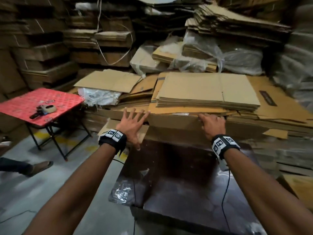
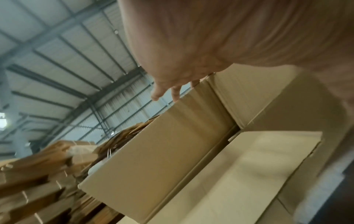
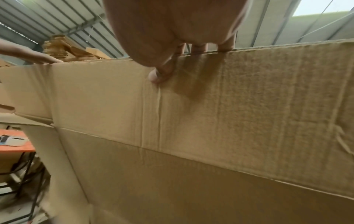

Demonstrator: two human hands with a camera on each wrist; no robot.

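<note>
Fingers (image 1: 134,114) of our left hand (image 1: 133,126) are spread wide and lie straight along the top edge of the far flap (image 3: 210,98), while those of our right hand (image 1: 211,124) curl over that same edge, thumb pressed on the near face, pinching the cardboard. Behind it all we face a heap of flattened cartons (image 1: 208,92), stacked up to the height of our hands and beyond. Just in front of that heap stands the box (image 1: 177,133) we are working on, a big carton between our arms, its mouth open upward and its inside dark. We judge it to be set up but not closed: the far flap stands upright in our hold, the side flap (image 1: 108,128) on the left juts outward, and we see no tape on any seam. Folding the flaps down and sealing them is what remains. To our left sits the red table (image 1: 20,107), apart from the box, and on it lies the tape dispenser (image 1: 44,110), untouched.
</note>
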